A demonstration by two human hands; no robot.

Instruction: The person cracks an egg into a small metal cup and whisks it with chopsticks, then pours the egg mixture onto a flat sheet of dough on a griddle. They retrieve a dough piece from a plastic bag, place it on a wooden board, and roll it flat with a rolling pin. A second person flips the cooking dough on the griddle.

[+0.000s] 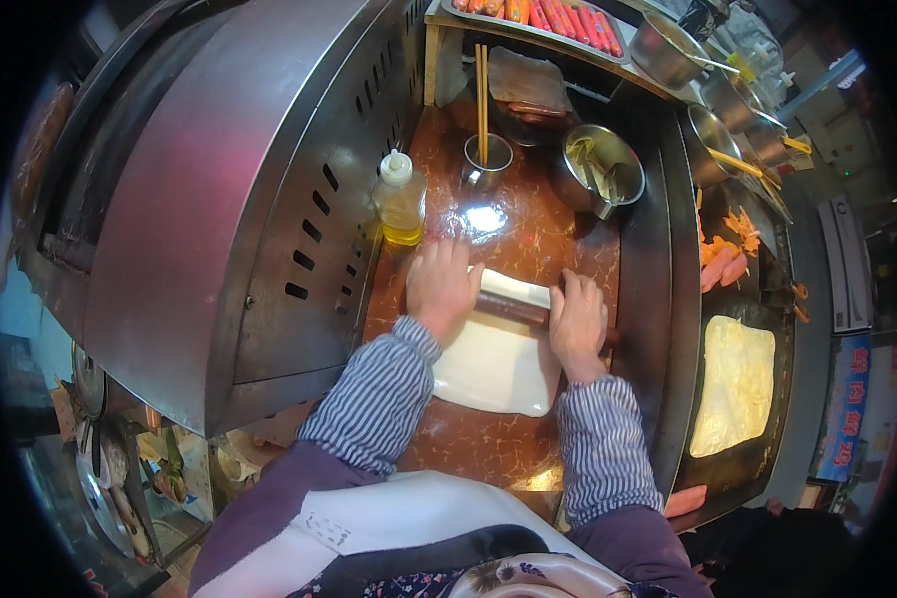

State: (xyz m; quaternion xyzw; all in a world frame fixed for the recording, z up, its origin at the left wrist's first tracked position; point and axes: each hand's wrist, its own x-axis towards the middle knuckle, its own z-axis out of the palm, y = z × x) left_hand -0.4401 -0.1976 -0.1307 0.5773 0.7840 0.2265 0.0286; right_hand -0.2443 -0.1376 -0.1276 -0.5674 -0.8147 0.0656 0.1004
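Note:
A flat, roughly rectangular sheet of pale dough (pixel 493 366) lies on the reddish-brown marbled worktop (pixel 485 448). Across its far part rests a dark wooden rolling pin (pixel 512 307). My left hand (pixel 442 290) presses on the pin's left end, which the hand hides. On the right end lies my right hand (pixel 579 321), with a short piece of the pin showing beyond it. Both hands are palm down. A strip of dough shows past the pin on the far side.
A squeeze bottle of yellow oil (pixel 401 198), a metal cup (pixel 487 161) with chopsticks and a steel pot (pixel 604 168) stand beyond the dough. The steel cabinet (pixel 269 224) borders the left. At right, a griddle (pixel 732 478) carries a flat dough sheet (pixel 736 385) and sausages (pixel 721 267).

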